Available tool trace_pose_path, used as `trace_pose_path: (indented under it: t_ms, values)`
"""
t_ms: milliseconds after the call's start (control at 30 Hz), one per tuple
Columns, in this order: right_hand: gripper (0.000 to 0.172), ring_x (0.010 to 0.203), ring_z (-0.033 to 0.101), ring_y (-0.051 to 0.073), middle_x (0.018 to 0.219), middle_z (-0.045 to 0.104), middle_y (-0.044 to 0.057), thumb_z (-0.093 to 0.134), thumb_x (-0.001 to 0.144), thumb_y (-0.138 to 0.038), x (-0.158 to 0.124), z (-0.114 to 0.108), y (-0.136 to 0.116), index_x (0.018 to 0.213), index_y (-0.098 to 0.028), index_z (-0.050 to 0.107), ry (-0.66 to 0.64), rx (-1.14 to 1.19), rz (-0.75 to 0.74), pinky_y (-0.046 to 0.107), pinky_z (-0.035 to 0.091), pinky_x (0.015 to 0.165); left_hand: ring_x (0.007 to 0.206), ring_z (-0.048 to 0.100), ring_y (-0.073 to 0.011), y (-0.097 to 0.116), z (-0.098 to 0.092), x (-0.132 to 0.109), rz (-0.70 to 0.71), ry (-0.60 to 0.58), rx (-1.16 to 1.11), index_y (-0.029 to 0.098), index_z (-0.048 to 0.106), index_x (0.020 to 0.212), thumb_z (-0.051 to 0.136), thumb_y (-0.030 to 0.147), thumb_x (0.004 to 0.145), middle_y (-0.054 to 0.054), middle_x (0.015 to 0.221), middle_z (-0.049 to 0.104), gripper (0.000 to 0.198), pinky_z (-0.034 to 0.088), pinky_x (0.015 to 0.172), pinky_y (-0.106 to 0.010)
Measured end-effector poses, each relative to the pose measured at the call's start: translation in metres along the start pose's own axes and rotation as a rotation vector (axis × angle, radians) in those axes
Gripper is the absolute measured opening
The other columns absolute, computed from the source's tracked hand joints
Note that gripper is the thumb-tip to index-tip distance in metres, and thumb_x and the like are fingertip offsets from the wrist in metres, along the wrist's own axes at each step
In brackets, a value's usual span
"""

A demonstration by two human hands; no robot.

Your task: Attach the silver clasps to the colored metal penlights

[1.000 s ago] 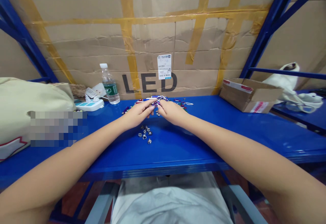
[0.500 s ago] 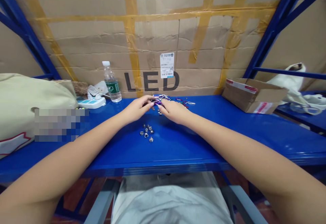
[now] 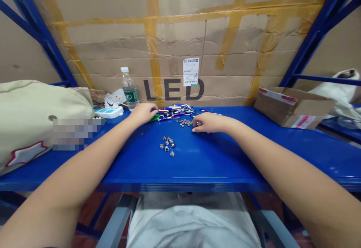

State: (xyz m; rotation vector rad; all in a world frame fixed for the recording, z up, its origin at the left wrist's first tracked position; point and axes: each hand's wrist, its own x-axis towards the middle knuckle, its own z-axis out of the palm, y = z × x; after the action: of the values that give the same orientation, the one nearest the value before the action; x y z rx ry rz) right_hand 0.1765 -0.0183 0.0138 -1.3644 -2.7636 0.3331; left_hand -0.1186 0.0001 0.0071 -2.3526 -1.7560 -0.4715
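On the blue table (image 3: 180,169) lies a pile of shiny coloured metallic pieces (image 3: 176,111), purple, blue, green and silver. My left hand (image 3: 143,113) rests at the pile's left end beside green pieces, its fingers curved and apart, with nothing visibly held. At the right of several small round metal discs (image 3: 185,122) is my right hand (image 3: 207,122), its fingers curled down; anything between them is too small to name. Several silver metal fittings (image 3: 168,142) sit nearer the front edge, touched by neither hand.
A water bottle (image 3: 130,92) and a white power strip (image 3: 108,111) stand at the back left, near a cream bag (image 3: 42,108). An open cardboard box (image 3: 293,107) is at the right. A large cardboard panel (image 3: 113,44) rises behind the table between blue posts.
My hands have parted: the left moved left, and the right moved right and nearer, by the discs. More of the pile and discs now shows. The view has shifted slightly.
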Motion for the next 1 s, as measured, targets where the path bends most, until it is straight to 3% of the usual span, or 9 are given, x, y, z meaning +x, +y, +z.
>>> trace_pose_path:
  t_ms: [133,233,467,700,767,867,1000]
  values:
    - [0.015,0.057,0.062,0.012,0.083,0.071,0.004,0.058,0.082,-0.027,0.0,0.002,-0.004,0.09,-0.018,0.067,-0.066,0.023,0.012,0.025,0.045,0.055,0.085,0.064,-0.0227,-0.028,-0.01,-0.007,-0.066,-0.198,0.098,0.019,0.071,0.091,0.054,0.04,0.081,-0.007,0.094,0.073,0.029,0.045,0.073,-0.029]
    - [0.013,0.058,0.062,0.012,0.076,0.07,0.002,0.059,0.082,-0.024,0.0,0.0,-0.004,0.089,-0.018,0.068,-0.056,0.014,-0.001,0.024,0.045,0.057,0.085,0.063,-0.0229,-0.032,-0.004,-0.006,0.006,-0.2,0.158,0.021,0.071,0.095,0.058,0.045,0.077,-0.007,0.095,0.072,0.033,0.044,0.071,-0.028]
    - [0.014,0.064,0.064,0.014,0.074,0.07,0.003,0.058,0.079,-0.018,0.0,-0.002,-0.002,0.089,-0.017,0.067,0.006,0.016,-0.019,0.024,0.044,0.06,0.088,0.061,-0.022,-0.014,0.001,-0.004,0.136,-0.201,0.303,0.021,0.069,0.101,0.053,0.035,0.081,-0.008,0.101,0.068,0.028,0.042,0.069,-0.027]
    - [0.03,0.06,0.061,0.011,0.084,0.07,0.005,0.049,0.082,-0.013,-0.004,-0.004,-0.009,0.11,-0.016,0.062,0.135,0.169,0.004,0.022,0.045,0.055,0.087,0.063,-0.0251,0.005,-0.006,-0.009,0.121,-0.16,0.518,0.017,0.07,0.083,0.048,0.027,0.082,-0.012,0.092,0.069,0.024,0.043,0.071,-0.03]
    - [0.032,0.059,0.06,0.01,0.09,0.07,0.006,0.046,0.084,-0.012,-0.004,-0.005,-0.009,0.111,-0.016,0.063,0.156,0.187,-0.004,0.022,0.046,0.056,0.088,0.063,-0.0253,0.008,-0.01,-0.01,0.101,-0.11,0.47,0.016,0.069,0.086,0.048,0.029,0.083,-0.011,0.092,0.07,0.024,0.043,0.072,-0.031]
    - [0.026,0.059,0.059,0.01,0.089,0.07,0.006,0.048,0.085,-0.013,-0.004,-0.006,-0.01,0.103,-0.015,0.066,0.192,0.232,-0.039,0.023,0.048,0.057,0.085,0.064,-0.0236,0.013,-0.015,-0.013,0.1,-0.016,0.225,0.016,0.066,0.097,0.049,0.033,0.084,-0.01,0.095,0.071,0.027,0.045,0.073,-0.031]
    - [0.011,0.059,0.061,0.012,0.074,0.069,0.004,0.057,0.082,-0.014,-0.002,-0.003,-0.016,0.091,-0.016,0.063,0.237,0.544,-0.035,0.023,0.051,0.053,0.088,0.064,-0.021,0.03,-0.014,-0.02,0.195,0.043,-0.09,0.017,0.063,0.108,0.053,0.03,0.082,-0.008,0.099,0.07,0.03,0.047,0.077,-0.03]
